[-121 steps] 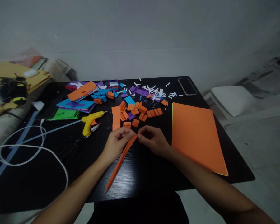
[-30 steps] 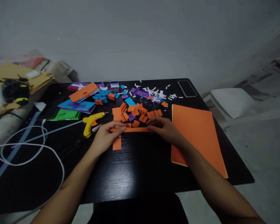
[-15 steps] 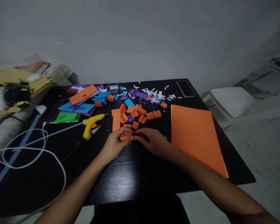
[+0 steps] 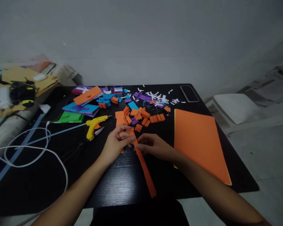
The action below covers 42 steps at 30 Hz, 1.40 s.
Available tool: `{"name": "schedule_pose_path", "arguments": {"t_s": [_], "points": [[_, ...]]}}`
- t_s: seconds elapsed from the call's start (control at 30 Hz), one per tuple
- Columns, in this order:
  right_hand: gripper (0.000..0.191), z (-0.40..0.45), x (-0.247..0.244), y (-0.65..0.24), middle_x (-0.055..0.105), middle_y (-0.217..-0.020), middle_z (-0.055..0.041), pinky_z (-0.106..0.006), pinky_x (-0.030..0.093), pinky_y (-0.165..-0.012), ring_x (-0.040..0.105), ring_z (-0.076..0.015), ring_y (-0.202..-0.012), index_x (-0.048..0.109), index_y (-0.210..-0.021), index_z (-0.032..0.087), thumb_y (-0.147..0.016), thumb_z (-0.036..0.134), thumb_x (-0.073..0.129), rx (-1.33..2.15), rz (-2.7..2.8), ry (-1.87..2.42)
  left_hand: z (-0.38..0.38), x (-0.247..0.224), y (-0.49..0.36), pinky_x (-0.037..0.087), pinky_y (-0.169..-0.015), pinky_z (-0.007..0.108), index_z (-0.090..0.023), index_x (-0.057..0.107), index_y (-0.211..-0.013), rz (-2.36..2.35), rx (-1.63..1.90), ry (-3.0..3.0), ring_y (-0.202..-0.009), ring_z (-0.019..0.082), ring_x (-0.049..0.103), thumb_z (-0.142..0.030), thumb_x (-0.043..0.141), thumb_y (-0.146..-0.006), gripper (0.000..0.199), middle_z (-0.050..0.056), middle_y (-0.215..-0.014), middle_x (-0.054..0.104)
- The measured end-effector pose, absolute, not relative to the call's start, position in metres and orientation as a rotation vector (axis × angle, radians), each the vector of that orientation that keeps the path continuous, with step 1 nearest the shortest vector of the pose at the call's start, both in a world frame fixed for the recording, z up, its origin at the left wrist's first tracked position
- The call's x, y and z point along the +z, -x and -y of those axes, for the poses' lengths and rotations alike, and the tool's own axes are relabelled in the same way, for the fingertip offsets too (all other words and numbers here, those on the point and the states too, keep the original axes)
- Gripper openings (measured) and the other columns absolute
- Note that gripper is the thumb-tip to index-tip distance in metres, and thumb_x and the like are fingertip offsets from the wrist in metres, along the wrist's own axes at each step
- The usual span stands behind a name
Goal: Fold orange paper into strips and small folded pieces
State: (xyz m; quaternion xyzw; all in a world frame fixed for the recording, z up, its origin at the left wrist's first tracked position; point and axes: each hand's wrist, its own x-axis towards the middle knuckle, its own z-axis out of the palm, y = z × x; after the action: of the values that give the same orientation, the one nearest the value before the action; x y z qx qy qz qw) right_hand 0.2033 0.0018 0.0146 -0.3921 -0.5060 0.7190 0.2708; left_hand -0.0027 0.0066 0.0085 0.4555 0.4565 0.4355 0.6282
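A long orange paper strip (image 4: 145, 171) slants down from my fingers towards the table's front edge. My left hand (image 4: 118, 139) pinches its upper end between thumb and fingers. Along the strip's right edge, my right hand (image 4: 153, 144) has its thumb and fingers closed on the paper just below the left thumb. Beneath and behind my left hand lies a wider orange paper piece (image 4: 119, 118), partly covered. Small folded orange paper pieces (image 4: 145, 114) lie in a loose group beyond both hands.
A yellow glue gun (image 4: 94, 125) lies left of my hands, near a white cable (image 4: 47, 150). Orange sheets (image 4: 198, 141) are stacked at right, below a phone (image 4: 190, 93). Folded coloured papers (image 4: 81, 108), purple pieces and white scraps (image 4: 158, 97) spread along the back.
The orange strip has swung from lying crosswise between my hands to pointing down towards me. My right hand has shifted slightly lower. The view has tilted a little.
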Motion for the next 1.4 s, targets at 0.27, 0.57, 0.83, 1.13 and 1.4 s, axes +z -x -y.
{"name": "schedule_pose_path", "arguments": {"t_s": [0.27,0.57,0.83,1.13,1.4], "points": [[0.036,-0.003,0.005,-0.2,0.07,-0.079,-0.0005,-0.027,0.054,-0.067,0.065,-0.0132,-0.069,0.073,-0.086,0.017,-0.077,0.049,0.085,1.809,1.169,1.129,0.003,0.007,-0.008,0.051,-0.062,0.022,-0.018,0.055,-0.108,-1.012,0.903,-1.134,-0.058,0.011,0.065,-0.028,0.085,-0.077,0.045,-0.006,-0.063,0.069],[0.033,-0.001,-0.003,-0.199,0.069,-0.073,-0.0001,-0.026,0.048,-0.064,0.061,-0.012,-0.064,0.073,-0.081,0.015,-0.078,0.047,0.082,1.812,1.133,1.133,0.007,0.005,-0.009,0.052,-0.061,0.023,-0.018,0.055,-0.11,-1.017,0.867,-1.179,-0.058,0.012,0.067,-0.033,0.083,-0.081,0.044,-0.005,-0.065,0.07],[0.035,0.0,-0.003,-0.2,0.069,-0.073,0.0,-0.026,0.048,-0.064,0.06,-0.0118,-0.064,0.073,-0.081,0.016,-0.079,0.049,0.083,1.825,1.14,1.13,0.007,0.006,-0.009,0.054,-0.063,0.024,-0.018,0.056,-0.111,-0.984,0.86,-1.168,-0.06,0.012,0.068,-0.031,0.083,-0.082,0.042,-0.004,-0.067,0.07],[0.037,-0.002,-0.001,-0.202,0.068,-0.068,0.0012,-0.028,0.05,-0.064,0.06,-0.0127,-0.061,0.072,-0.077,0.017,-0.069,0.049,0.088,1.881,1.09,1.135,0.008,0.005,-0.008,0.055,-0.064,0.026,-0.018,0.059,-0.112,-0.978,0.829,-1.187,-0.062,0.015,0.07,-0.038,0.083,-0.083,0.042,-0.003,-0.069,0.071],[0.03,-0.003,0.0,-0.203,0.069,-0.07,0.0002,-0.028,0.048,-0.066,0.059,-0.0126,-0.063,0.074,-0.078,0.016,-0.074,0.044,0.083,1.828,1.187,1.156,0.007,0.006,-0.007,0.056,-0.066,0.026,-0.018,0.059,-0.112,-0.964,0.815,-1.177,-0.064,0.014,0.07,-0.038,0.082,-0.084,0.042,-0.002,-0.071,0.072]]}}
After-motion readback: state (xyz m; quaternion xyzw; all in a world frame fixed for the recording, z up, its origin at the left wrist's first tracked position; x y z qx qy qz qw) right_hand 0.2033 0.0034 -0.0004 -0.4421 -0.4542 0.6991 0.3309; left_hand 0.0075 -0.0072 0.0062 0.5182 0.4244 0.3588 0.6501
